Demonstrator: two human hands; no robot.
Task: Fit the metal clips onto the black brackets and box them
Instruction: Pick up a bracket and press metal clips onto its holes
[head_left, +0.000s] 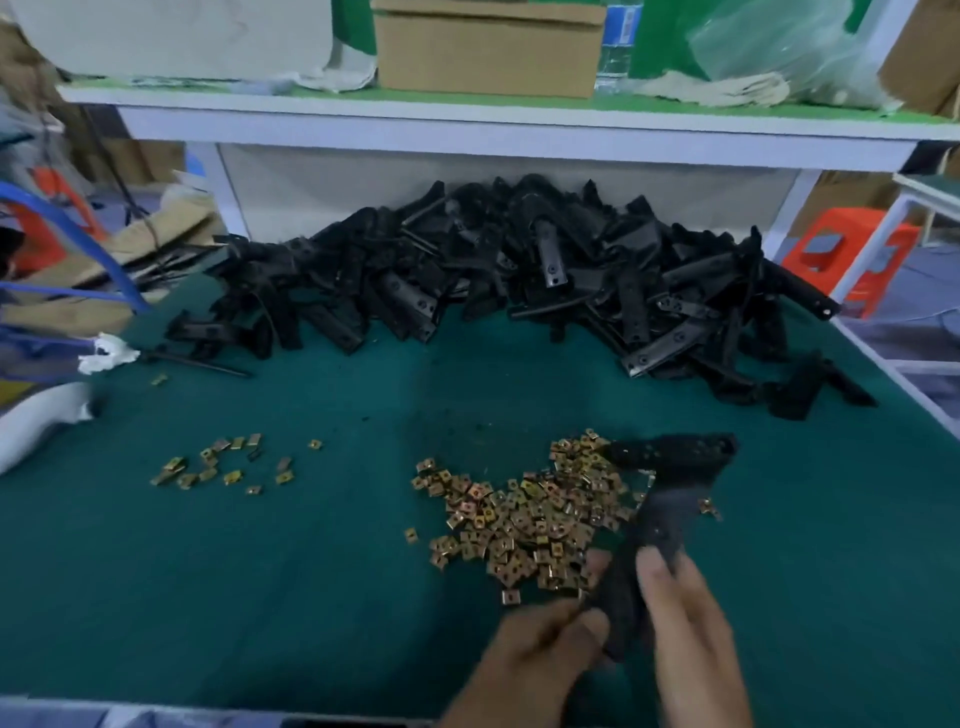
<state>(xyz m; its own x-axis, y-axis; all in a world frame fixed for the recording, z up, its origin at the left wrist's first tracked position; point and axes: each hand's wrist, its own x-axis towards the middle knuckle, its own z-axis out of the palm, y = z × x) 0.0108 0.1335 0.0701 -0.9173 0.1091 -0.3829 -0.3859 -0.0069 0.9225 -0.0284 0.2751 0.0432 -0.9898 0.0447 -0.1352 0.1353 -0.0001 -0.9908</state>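
Right hand: my right hand (691, 623) grips the lower end of one black bracket (670, 499) from the right, fingers (657, 571) curled over its face.
Left hand: my left hand (540, 654) comes in from the left, its thumb and fingertips drawn tight together against that same lower end. Blur keeps me from telling whether a clip sits between them.
Held bracket: tilted, rising up and away from my hands. Its broad perforated top hangs over the right edge of the clip heap.
Clip heap: a big pile of brass-coloured metal clips (540, 514) lies on the green mat (260, 571), just beyond my left hand, its near edge close to my fingertips.
Loose clips: a small scatter (218, 462) lies well apart to the left.
Bracket stock: a large heap of black brackets (519, 275) is banked along the back of the mat, under the white shelf (363, 111).
Box: a cardboard box (488, 47) stands on that shelf, far from both hands.
Left edge: a crumpled white scrap (106, 353) lies on the mat.
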